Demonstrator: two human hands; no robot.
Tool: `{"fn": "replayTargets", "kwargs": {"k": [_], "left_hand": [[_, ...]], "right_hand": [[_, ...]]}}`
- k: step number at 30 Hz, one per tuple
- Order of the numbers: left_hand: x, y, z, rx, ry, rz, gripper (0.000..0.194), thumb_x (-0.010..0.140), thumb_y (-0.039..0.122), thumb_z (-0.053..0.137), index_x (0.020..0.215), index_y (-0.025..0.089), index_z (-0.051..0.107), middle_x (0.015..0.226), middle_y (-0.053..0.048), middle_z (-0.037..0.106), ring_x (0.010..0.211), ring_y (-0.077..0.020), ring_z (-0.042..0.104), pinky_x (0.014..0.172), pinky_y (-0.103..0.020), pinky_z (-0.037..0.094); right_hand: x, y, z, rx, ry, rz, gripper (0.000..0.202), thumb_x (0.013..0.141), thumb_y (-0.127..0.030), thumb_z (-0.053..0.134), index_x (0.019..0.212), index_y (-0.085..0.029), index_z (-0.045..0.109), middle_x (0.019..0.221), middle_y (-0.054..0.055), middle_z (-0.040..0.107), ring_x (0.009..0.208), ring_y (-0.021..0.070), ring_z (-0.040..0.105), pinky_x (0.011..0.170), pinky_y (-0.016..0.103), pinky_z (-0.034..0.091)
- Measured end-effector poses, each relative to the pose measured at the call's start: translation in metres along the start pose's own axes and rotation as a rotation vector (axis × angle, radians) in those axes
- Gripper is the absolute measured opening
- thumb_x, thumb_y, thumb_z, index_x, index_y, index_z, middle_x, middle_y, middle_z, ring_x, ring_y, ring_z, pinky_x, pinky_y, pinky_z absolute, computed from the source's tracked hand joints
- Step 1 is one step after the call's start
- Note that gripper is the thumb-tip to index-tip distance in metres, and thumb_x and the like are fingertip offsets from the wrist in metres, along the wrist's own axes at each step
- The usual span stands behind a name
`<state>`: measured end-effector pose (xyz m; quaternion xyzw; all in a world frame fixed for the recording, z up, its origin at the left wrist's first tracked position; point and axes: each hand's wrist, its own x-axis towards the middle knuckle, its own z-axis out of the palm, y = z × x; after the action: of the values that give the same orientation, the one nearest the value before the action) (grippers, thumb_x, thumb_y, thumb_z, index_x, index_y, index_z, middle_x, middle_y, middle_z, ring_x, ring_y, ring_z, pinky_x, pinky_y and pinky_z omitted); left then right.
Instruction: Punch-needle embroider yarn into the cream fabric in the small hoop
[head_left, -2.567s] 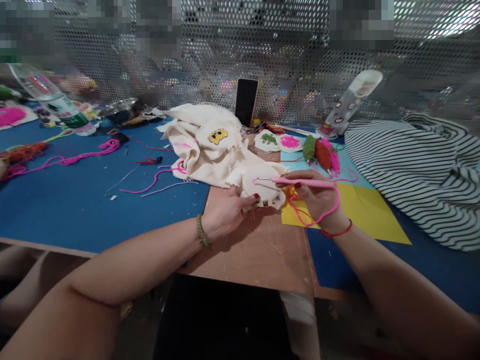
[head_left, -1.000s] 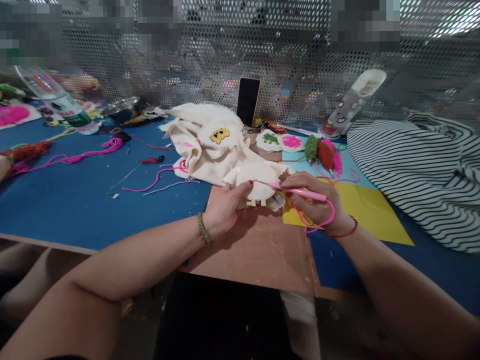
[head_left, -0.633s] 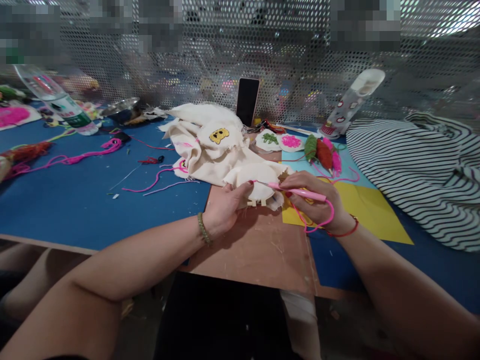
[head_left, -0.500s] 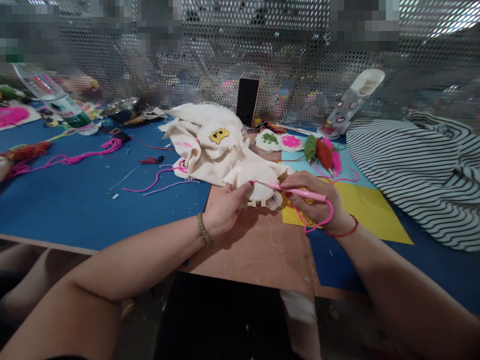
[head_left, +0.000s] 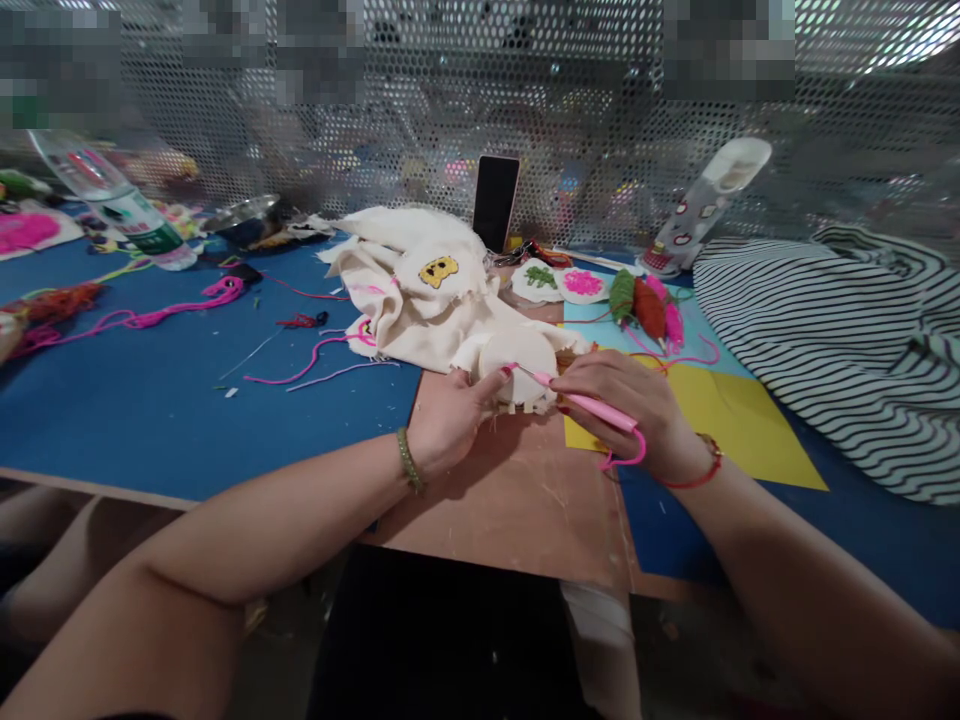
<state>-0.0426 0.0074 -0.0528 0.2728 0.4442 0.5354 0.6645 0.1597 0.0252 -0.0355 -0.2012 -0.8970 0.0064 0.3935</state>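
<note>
My left hand (head_left: 461,412) grips the near left edge of a round embroidery hoop (head_left: 529,362) stretched with cream fabric, its thumb lying on the cloth. In my right hand (head_left: 630,400) is a pink punch needle (head_left: 596,407), held like a pen. Its metal tip points left and reaches the fabric close to my left thumb. Pink yarn (head_left: 639,450) loops out from the tool's back end. A larger piece of cream fabric (head_left: 427,325) spreads behind the hoop and bears a yellow stitched figure (head_left: 438,271).
A phone (head_left: 495,203) stands upright at the back. Yarn bundles (head_left: 649,308) and small stitched patches (head_left: 583,285) lie to the right, near a striped cloth (head_left: 832,350). On the left are a plastic bottle (head_left: 142,225), a metal bowl (head_left: 244,220) and pink yarn (head_left: 172,313).
My right hand has dropped slightly and the punch needle slants more steeply, its back end lower. The yarn loop behind it looks smaller. The hoop has shifted a little to the right.
</note>
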Motion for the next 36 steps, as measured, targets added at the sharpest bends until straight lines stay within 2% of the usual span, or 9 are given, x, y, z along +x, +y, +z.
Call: {"fn": "replayTargets", "kwargs": {"k": [4, 8, 12, 17, 23, 36], "left_hand": [[0.0006, -0.0027, 0.0, 0.064, 0.011, 0.015, 0.024, 0.076, 0.025, 0.075, 0.094, 0.013, 0.064, 0.089, -0.01, 0.071, 0.077, -0.0177, 0.065, 0.079, -0.035, 0.05], [-0.0022, -0.0003, 0.0042, 0.107, -0.059, 0.078, 0.025, 0.078, 0.028, 0.072, 0.098, 0.013, 0.067, 0.099, -0.012, 0.072, 0.087, -0.0204, 0.067, 0.083, -0.034, 0.05], [-0.0027, 0.0012, 0.0054, 0.13, -0.039, 0.09, 0.022, 0.079, 0.025, 0.071, 0.096, 0.013, 0.068, 0.101, -0.013, 0.072, 0.088, -0.0203, 0.066, 0.083, -0.034, 0.05], [-0.0006, 0.0001, 0.0035, 0.154, -0.016, 0.116, 0.027, 0.076, 0.027, 0.074, 0.099, 0.013, 0.067, 0.106, -0.014, 0.071, 0.093, -0.0214, 0.066, 0.085, -0.034, 0.049], [0.0009, -0.0021, 0.0014, 0.118, -0.037, 0.087, 0.026, 0.076, 0.027, 0.073, 0.097, 0.013, 0.066, 0.1, -0.013, 0.071, 0.087, -0.0205, 0.066, 0.084, -0.036, 0.05], [0.0018, -0.0022, 0.001, 0.131, -0.027, 0.084, 0.027, 0.075, 0.028, 0.074, 0.097, 0.013, 0.068, 0.095, -0.012, 0.072, 0.088, -0.0222, 0.067, 0.085, -0.038, 0.051]], "right_hand": [[0.0019, -0.0045, 0.0021, 0.008, 0.031, 0.019, 0.033, 0.087, -0.018, 0.064, 0.119, -0.027, 0.064, 0.093, 0.005, 0.073, 0.089, 0.0231, 0.066, 0.078, 0.04, 0.055], [0.0015, -0.0064, 0.0059, 0.049, 0.089, 0.067, 0.029, 0.087, -0.017, 0.064, 0.114, -0.027, 0.066, 0.091, 0.004, 0.072, 0.087, 0.0223, 0.067, 0.078, 0.04, 0.055], [0.0012, -0.0073, 0.0077, 0.063, 0.11, 0.079, 0.027, 0.086, -0.015, 0.064, 0.111, -0.025, 0.066, 0.089, 0.005, 0.071, 0.087, 0.022, 0.066, 0.077, 0.04, 0.055], [0.0003, -0.0064, 0.0073, 0.06, 0.108, 0.086, 0.026, 0.085, -0.017, 0.065, 0.11, -0.027, 0.067, 0.089, 0.004, 0.072, 0.086, 0.0227, 0.067, 0.077, 0.041, 0.055], [-0.0011, -0.0051, 0.0072, 0.044, 0.106, 0.078, 0.028, 0.086, -0.018, 0.065, 0.112, -0.028, 0.066, 0.09, 0.003, 0.073, 0.087, 0.0224, 0.068, 0.079, 0.041, 0.056], [0.0004, -0.0064, 0.0046, 0.045, 0.12, 0.071, 0.028, 0.086, -0.017, 0.064, 0.112, -0.027, 0.066, 0.09, 0.004, 0.072, 0.087, 0.0229, 0.067, 0.078, 0.04, 0.055]]}}
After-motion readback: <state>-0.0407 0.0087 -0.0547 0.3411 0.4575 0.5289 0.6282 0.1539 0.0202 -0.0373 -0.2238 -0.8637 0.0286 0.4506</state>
